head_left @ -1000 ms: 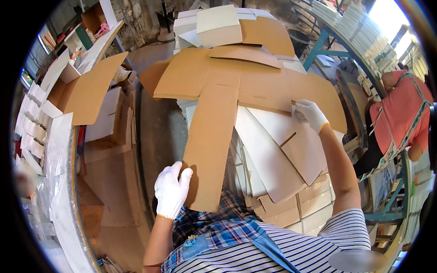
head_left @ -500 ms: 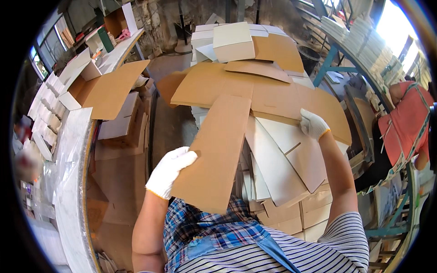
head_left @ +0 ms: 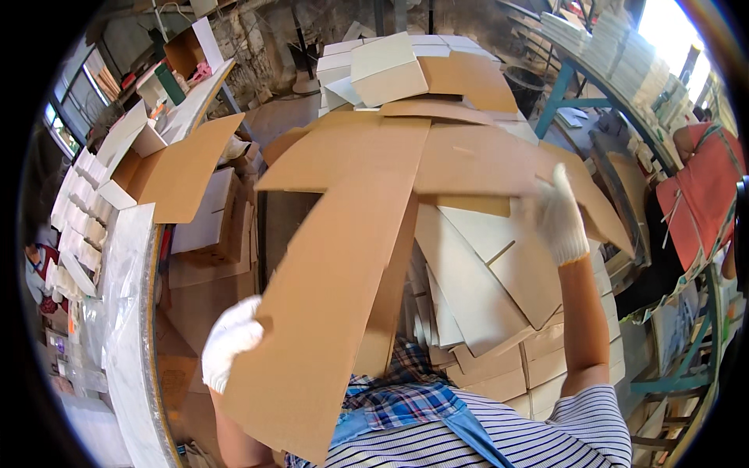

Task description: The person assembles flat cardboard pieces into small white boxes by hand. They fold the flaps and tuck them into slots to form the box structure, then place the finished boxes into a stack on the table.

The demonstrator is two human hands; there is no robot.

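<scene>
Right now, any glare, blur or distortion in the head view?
Head view: heavy fisheye, straight edges bowing toward the black rim; the window at top right is blown out; the large cardboard sheet and both gloved hands, left hand and right hand, stay fairly sharp; the sheet shades the white flat panels beneath it; the left edge is dim.

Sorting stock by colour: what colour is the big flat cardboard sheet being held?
Plain brown cardboard sheet, clearest in the head view.

Single head-worn fisheye view, steeply downward and close over the flat cardboard sheet (head_left: 343, 257), edges bent toward the rim.
</scene>
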